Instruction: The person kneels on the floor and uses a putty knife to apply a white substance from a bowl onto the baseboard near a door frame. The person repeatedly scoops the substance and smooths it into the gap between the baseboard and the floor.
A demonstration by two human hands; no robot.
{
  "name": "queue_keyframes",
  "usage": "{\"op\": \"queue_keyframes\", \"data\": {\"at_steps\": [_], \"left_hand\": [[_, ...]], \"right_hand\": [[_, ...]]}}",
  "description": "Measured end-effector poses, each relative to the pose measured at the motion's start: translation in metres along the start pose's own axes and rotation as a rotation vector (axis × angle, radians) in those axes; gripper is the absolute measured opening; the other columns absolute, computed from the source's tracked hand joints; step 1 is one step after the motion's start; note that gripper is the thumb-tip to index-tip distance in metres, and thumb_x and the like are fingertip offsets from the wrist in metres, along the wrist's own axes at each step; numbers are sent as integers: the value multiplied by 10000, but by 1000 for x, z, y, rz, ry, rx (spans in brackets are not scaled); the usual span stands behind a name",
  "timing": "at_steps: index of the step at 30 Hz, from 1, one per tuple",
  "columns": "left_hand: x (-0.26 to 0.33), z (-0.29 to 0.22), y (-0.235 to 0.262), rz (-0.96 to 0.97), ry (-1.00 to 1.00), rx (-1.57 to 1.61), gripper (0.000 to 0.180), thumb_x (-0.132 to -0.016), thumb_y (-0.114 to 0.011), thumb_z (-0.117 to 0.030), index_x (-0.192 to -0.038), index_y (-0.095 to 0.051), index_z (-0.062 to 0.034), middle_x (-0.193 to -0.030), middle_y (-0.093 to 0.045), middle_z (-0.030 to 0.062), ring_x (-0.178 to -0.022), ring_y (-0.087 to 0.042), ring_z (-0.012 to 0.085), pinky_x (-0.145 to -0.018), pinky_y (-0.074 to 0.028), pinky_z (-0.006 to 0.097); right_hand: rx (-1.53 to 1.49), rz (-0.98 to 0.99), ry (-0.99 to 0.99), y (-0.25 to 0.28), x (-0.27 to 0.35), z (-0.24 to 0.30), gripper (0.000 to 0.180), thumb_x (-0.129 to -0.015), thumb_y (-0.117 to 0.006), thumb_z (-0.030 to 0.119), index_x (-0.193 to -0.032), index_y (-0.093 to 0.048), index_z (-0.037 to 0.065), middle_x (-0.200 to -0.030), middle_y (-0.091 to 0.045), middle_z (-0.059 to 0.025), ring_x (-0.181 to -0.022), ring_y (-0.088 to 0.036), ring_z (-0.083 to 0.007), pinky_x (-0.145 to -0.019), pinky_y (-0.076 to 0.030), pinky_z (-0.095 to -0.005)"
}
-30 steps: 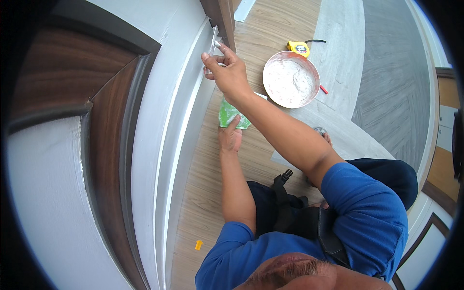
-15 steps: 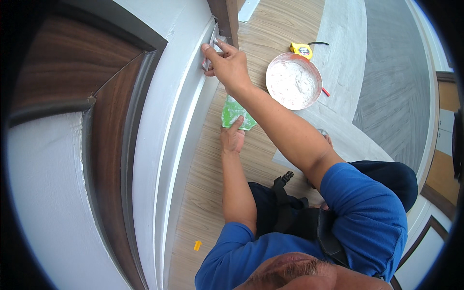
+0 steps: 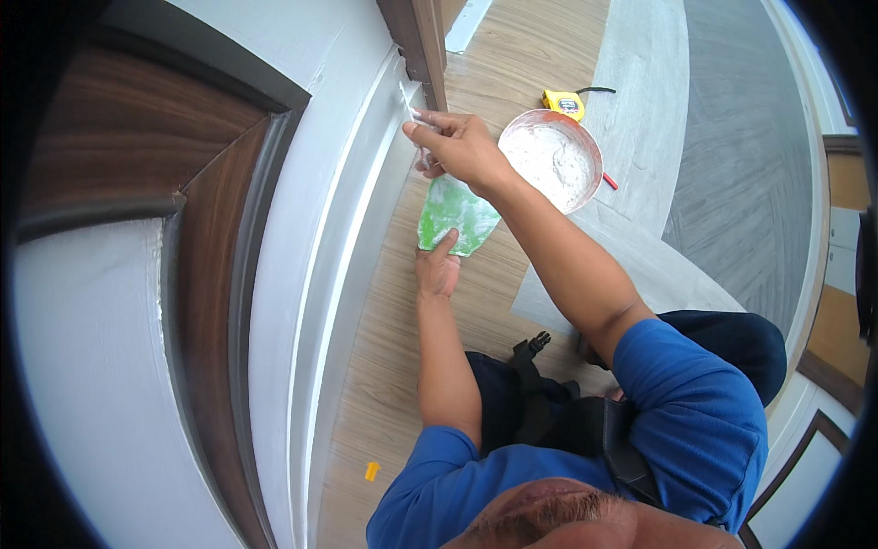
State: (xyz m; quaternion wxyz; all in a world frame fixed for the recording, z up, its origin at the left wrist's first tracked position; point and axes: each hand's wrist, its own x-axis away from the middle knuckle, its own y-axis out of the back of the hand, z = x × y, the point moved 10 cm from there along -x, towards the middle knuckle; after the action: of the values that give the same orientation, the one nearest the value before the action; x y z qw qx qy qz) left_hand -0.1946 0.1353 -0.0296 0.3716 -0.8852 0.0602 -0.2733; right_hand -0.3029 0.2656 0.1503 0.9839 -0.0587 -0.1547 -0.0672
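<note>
My right hand [image 3: 462, 146] is closed on a small putty knife [image 3: 412, 108] whose white-smeared blade tip touches the white door frame [image 3: 366, 183] near its lower end. My left hand [image 3: 439, 270] holds a green plastic plate [image 3: 455, 215] smeared with white filler, low over the wooden floor and close to the frame. A round bowl of white filler [image 3: 553, 157] sits on the floor just right of my right hand.
A yellow tape measure [image 3: 564, 102] lies beyond the bowl, and a red handle tip [image 3: 609, 181] pokes out at the bowl's right. A dark brown door [image 3: 137, 238] fills the left. A small orange piece [image 3: 371, 470] lies on the floor near the frame.
My right hand has drawn back slightly from the frame's corner with the knife. The green plate in my left hand is now more exposed below it.
</note>
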Motion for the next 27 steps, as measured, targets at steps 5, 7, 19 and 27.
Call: {"op": "queue_keyframes", "data": {"at_steps": [5, 7, 19, 27], "left_hand": [[-1, 2, 2, -10, 2, 11, 454, -875, -654, 80, -1304, -559, -37, -1264, -621, 81, -1203, -567, 226, -1047, -443, 399], [0, 3, 1, -17, 6, 6, 448, -876, -654, 76, -1300, -560, -33, -1265, -621, 82, -1199, -570, 227, -1046, -444, 397], [1, 3, 0, -12, 24, 43, 472, -874, -660, 72, -1322, -549, -29, -1293, -609, 89, -1222, -558, 244, -1067, -430, 419], [2, 0, -6, -5, 24, 59, 440, -852, -695, 60, -1268, -578, -23, -1238, -626, 79, -1182, -567, 222, -1035, -443, 395]], "right_hand": [[-38, -37, 61, 8, -8, 11, 687, -913, -728, 346, -1394, -491, -84, -762, -630, -66, -694, -665, -152, -636, -574, -274], [-55, -45, 52, 12, -12, 14, 673, -913, -727, 348, -1383, -506, -80, -776, -629, -65, -700, -674, -160, -637, -579, -280], [23, 33, -31, 19, -22, 18, 602, -898, -738, 368, -1323, -592, -33, -785, -613, -40, -710, -692, -173, -616, -585, -274], [-64, 36, 25, 19, -3, 20, 662, -870, -769, 367, -1299, -554, -89, -837, -631, -102, -694, -687, -184, -568, -582, -277]]}}
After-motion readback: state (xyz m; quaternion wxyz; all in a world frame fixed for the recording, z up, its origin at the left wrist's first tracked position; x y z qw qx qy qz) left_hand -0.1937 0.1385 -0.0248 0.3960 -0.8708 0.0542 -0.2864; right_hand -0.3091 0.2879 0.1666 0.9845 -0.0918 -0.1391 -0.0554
